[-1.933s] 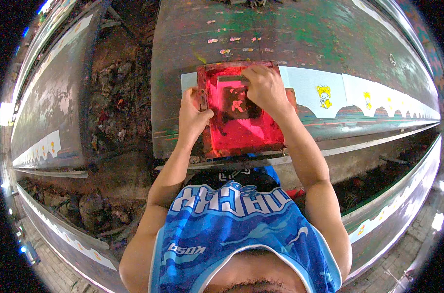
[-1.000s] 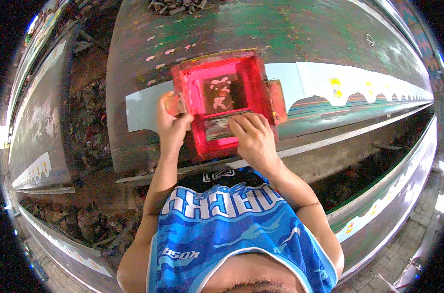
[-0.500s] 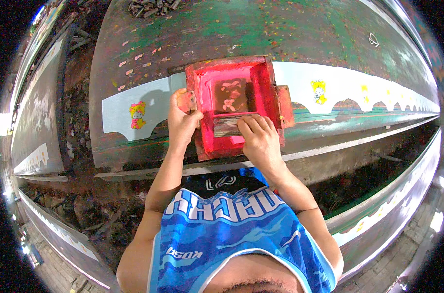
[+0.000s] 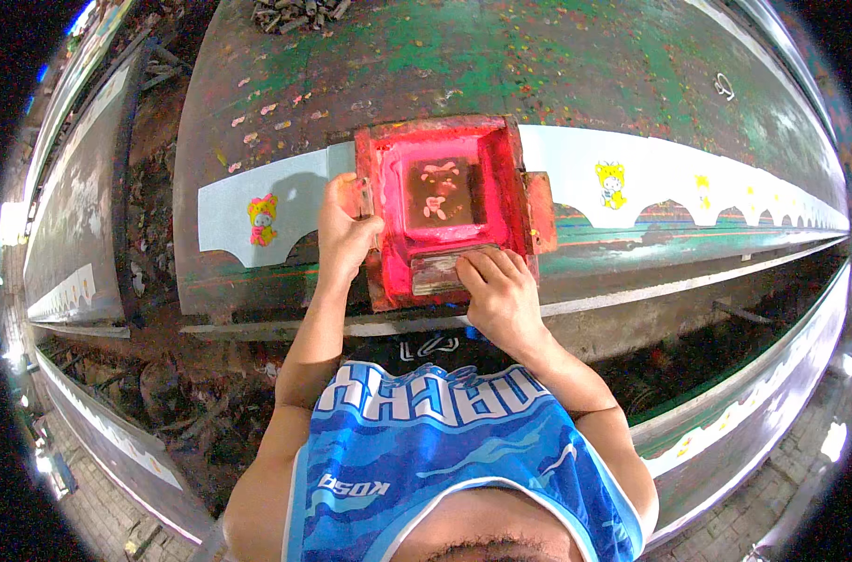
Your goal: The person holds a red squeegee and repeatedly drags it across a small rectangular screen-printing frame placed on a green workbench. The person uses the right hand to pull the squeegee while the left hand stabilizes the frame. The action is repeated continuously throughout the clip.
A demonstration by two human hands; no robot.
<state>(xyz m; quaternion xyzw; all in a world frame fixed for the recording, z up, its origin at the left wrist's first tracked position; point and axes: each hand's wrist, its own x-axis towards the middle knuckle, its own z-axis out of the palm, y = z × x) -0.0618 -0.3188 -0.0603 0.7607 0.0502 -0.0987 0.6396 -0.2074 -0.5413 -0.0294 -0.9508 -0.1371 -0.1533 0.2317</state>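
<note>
A screen-printing frame [image 4: 435, 128], smeared with pink ink, lies across a row of white cut pieces. Its mesh window shows dark, with pink shapes in it. On the frame's left side, my left hand [image 4: 343, 229] is closed around a projecting tab. My right hand [image 4: 501, 290] grips a flat squeegee [image 4: 435, 274] inside the frame, close to its near edge. To the left lies a white piece [image 4: 224, 211] bearing a yellow and pink cartoon figure [image 4: 263, 219]. Another white piece [image 4: 571, 155], right of the frame, carries a yellow figure without the pink.
The long table [image 4: 351, 75] is spotted with green, red and yellow ink. More printed pieces [image 4: 754, 197] run along it to the right. A heap of dark scraps [image 4: 299, 14] sits at the far side. Other long tables [image 4: 79, 206] stand to the left and near right.
My right hand has drawn the squeegee toward me, from the lower edge of the mesh window to the frame's near end. My left hand keeps its hold on the frame.
</note>
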